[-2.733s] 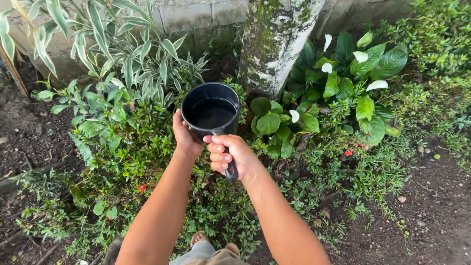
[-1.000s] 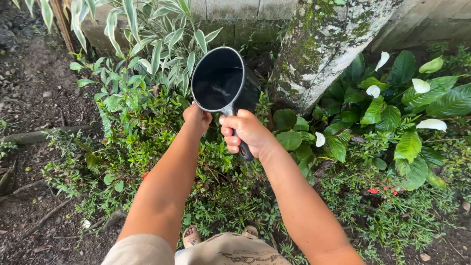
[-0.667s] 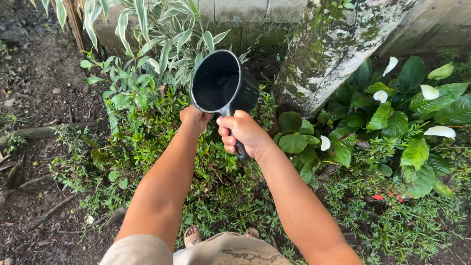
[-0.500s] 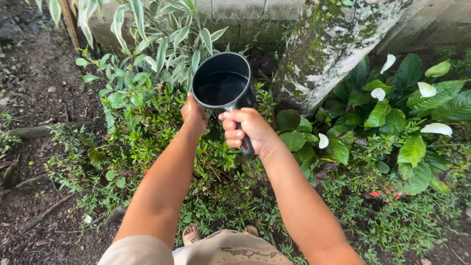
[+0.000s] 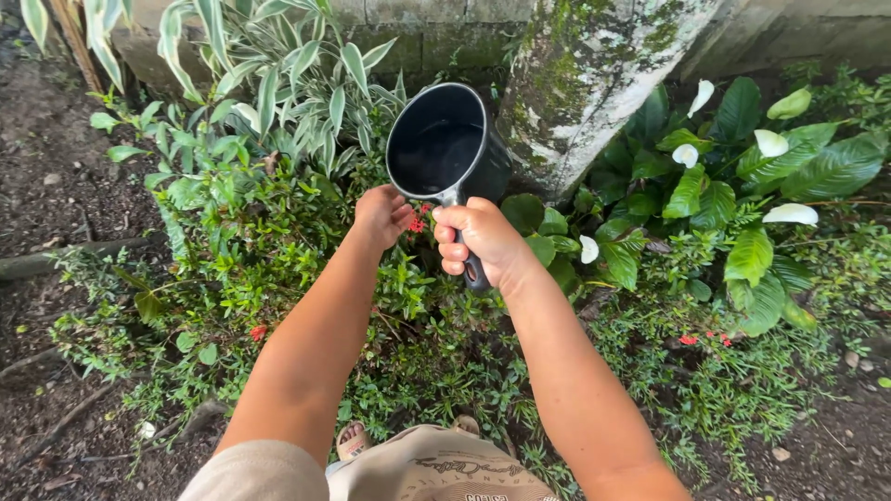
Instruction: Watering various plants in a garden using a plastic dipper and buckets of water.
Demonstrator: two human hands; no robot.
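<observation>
Open room is left only above the low ground cover (image 5: 408, 371) and the bare soil (image 5: 46, 186) at the left, while passage ahead is blocked by the mossy trunk (image 5: 585, 83), the block wall (image 5: 436, 28), the striped-leaved plant (image 5: 278, 83) and the white-flowered broad-leaved plant (image 5: 742, 176).

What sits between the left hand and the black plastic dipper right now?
Nothing visible. The left hand hovers just below and left of the black plastic dipper, apart from it, with only a small open gap over the low green shrubs. The right hand grips the dipper's handle.
</observation>
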